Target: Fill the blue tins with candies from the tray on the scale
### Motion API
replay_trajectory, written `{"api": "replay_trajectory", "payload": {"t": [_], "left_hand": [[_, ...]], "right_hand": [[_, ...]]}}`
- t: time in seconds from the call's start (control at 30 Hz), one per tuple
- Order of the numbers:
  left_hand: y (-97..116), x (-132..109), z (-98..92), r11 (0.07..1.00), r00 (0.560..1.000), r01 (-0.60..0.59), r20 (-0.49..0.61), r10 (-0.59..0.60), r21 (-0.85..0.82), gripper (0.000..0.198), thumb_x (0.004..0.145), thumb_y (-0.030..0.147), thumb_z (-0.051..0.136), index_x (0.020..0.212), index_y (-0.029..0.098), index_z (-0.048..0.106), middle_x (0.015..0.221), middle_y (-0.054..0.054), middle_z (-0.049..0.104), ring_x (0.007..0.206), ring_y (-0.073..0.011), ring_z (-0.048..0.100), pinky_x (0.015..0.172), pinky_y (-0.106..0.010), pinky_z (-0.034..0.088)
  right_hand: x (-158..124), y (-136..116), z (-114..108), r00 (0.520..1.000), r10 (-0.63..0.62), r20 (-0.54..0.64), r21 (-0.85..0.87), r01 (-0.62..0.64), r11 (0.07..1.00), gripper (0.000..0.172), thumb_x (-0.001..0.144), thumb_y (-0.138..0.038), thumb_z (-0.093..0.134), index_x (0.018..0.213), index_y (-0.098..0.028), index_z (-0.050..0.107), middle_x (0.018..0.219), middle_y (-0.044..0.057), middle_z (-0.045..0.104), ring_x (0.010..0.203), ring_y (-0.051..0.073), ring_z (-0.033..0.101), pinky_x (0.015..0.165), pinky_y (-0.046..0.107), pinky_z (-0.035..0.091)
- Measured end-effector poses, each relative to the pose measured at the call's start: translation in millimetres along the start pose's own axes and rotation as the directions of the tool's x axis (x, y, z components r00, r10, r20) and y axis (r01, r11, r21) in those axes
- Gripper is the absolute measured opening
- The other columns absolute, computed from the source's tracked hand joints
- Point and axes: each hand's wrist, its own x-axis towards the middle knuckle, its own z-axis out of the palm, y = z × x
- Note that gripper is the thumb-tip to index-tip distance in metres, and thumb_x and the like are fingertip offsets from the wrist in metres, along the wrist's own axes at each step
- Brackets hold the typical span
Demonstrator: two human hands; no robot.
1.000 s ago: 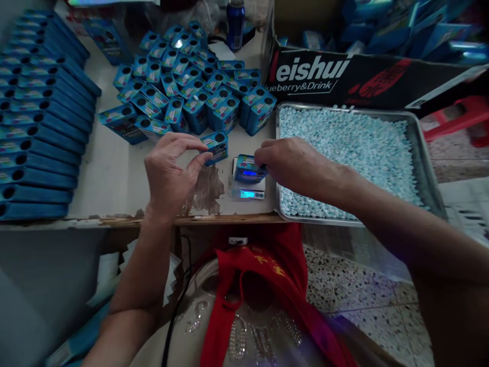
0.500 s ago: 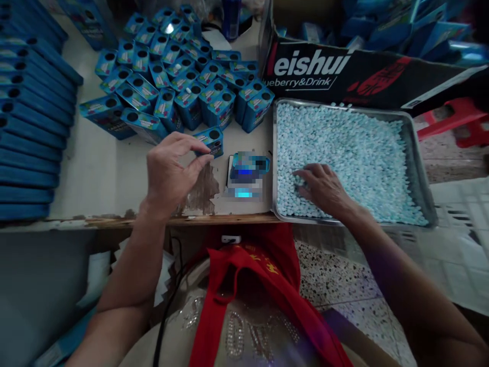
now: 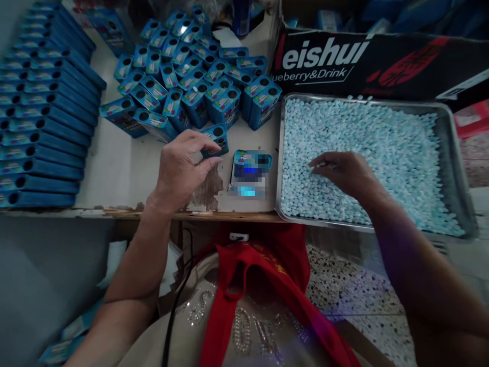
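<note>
My left hand [image 3: 191,165] is at the table's front, thumb and index finger apart in a curve. The fingertips are beside a small blue box [image 3: 218,133] with a round dark hole in its top; the index finger overlaps the box in view. My right hand [image 3: 344,171] is over the metal tray [image 3: 280,153], palm down, fingertips pinched together. A few pale blue tablets show between those fingertips. Loose pale blue tablets [image 3: 397,148] fill the tray in a thick layer. Another blue box [image 3: 240,158], partly pixelated, lies between the hands.
Several blue boxes [image 3: 194,84] stand in a cluster behind my left hand. Stacked rows of blue boxes [image 3: 49,137] line the left side. A black carton [image 3: 344,61] holding blue packs is behind the tray. The wooden table edge [image 3: 191,216] runs in front of me.
My right hand has drawn up from among the tablets, its fingers now pinched. My left hand stays beside the small box. The whole view has shifted, with things appearing further right.
</note>
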Motion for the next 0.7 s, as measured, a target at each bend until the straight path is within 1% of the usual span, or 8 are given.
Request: {"api": "replay_trajectory", "payload": {"t": [0.13, 0.2, 0.27, 0.33, 0.4, 0.53, 0.6, 0.7], "left_hand": [[-5.2, 1.2, 5.9, 1.000, 1.000, -0.018, 0.012, 0.018, -0.011, 0.018, 0.096, 0.019, 0.086, 0.109, 0.030, 0.083, 0.121, -0.005, 0.083, 0.117, -0.0289, 0.080, 0.109, -0.046, 0.068], [-12.4, -2.8, 5.1, 1.000, 1.000, -0.030, -0.001, 0.030, -0.004, 0.021, 0.093, 0.017, 0.088, 0.109, 0.029, 0.083, 0.122, -0.006, 0.083, 0.117, -0.0292, 0.081, 0.108, -0.045, 0.068], [-21.4, -9.6, 2.6, 1.000, 1.000, -0.025, -0.010, 0.025, 0.006, 0.020, 0.092, 0.017, 0.087, 0.108, 0.028, 0.084, 0.121, -0.008, 0.083, 0.116, -0.0294, 0.081, 0.107, -0.046, 0.069], [-29.9, -17.2, -0.5, 1.000, 1.000, -0.012, -0.006, 0.012, 0.010, 0.017, 0.093, 0.018, 0.085, 0.107, 0.026, 0.084, 0.122, -0.009, 0.083, 0.116, -0.0294, 0.081, 0.107, -0.048, 0.069], [-36.1, -23.7, -3.3, 1.000, 1.000, -0.009, 0.006, 0.009, -0.004, 0.017, 0.094, 0.020, 0.083, 0.110, 0.026, 0.084, 0.127, -0.011, 0.082, 0.119, -0.0297, 0.081, 0.106, -0.050, 0.070], [-41.0, -31.6, -8.3, 0.999, 0.999, -0.008, -0.033, 0.007, -0.036, 0.015, 0.100, 0.032, 0.082, 0.114, 0.028, 0.084, 0.132, -0.009, 0.080, 0.122, -0.0302, 0.079, 0.104, -0.051, 0.071], [-41.7, -34.0, -11.2, 0.999, 0.998, 0.010, -0.054, -0.012, -0.031, 0.018, 0.103, 0.041, 0.081, 0.117, 0.030, 0.083, 0.135, -0.007, 0.079, 0.124, -0.0303, 0.078, 0.103, -0.049, 0.071], [-43.9, -36.9, -15.0, 0.999, 0.998, 0.045, -0.041, -0.045, -0.018, 0.024, 0.107, 0.051, 0.079, 0.123, 0.034, 0.082, 0.141, -0.007, 0.077, 0.127, -0.0281, 0.076, 0.102, -0.043, 0.071]], "right_hand": [[2.1, -18.9, -1.6, 0.999, 0.024, 0.027, -0.082, -0.021, 0.996, 0.006, 0.086, -0.021, 0.080, 0.087, -0.024, 0.085, 0.075, 0.008, 0.077, 0.075, 0.028, 0.067, 0.075, 0.040, 0.041], [4.9, -31.8, -4.6, 0.999, 0.033, 0.024, -0.067, -0.032, 0.997, 0.005, 0.086, -0.023, 0.081, 0.089, -0.022, 0.085, 0.073, 0.007, 0.076, 0.075, 0.027, 0.067, 0.075, 0.040, 0.041], [8.6, -49.3, -8.0, 0.999, 0.009, 0.052, -0.031, -0.007, 1.000, 0.005, 0.086, -0.024, 0.081, 0.089, -0.022, 0.084, 0.072, 0.005, 0.075, 0.072, 0.023, 0.063, 0.072, 0.038, 0.041], [13.1, -72.0, -10.8, 0.994, -0.046, 0.099, 0.003, 0.046, 0.999, 0.005, 0.087, -0.025, 0.080, 0.088, -0.021, 0.083, 0.073, 0.003, 0.074, 0.069, 0.019, 0.059, 0.070, 0.036, 0.040], [18.0, -97.7, -12.1, 0.981, -0.117, 0.156, 0.002, 0.118, 0.993, 0.006, 0.087, -0.022, 0.079, 0.090, -0.020, 0.083, 0.076, 0.002, 0.074, 0.070, 0.017, 0.059, 0.069, 0.033, 0.040], [26.2, -139.3, -8.3, 0.934, -0.285, 0.217, -0.110, 0.313, 0.943, 0.018, 0.082, -0.011, 0.074, 0.090, -0.023, 0.085, 0.082, 0.000, 0.077, 0.076, 0.018, 0.066, 0.076, 0.033, 0.046], [28.3, -148.7, -4.5, 0.909, -0.347, 0.230, -0.150, 0.386, 0.910, 0.024, 0.080, -0.007, 0.072, 0.090, -0.025, 0.085, 0.087, 0.001, 0.079, 0.081, 0.021, 0.070, 0.081, 0.034, 0.049], [29.3, -150.7, 0.7, 0.889, -0.375, 0.265, -0.182, 0.428, 0.885, 0.029, 0.079, -0.005, 0.073, 0.094, -0.026, 0.087, 0.093, 0.003, 0.080, 0.085, 0.024, 0.073, 0.084, 0.036, 0.052]]}}
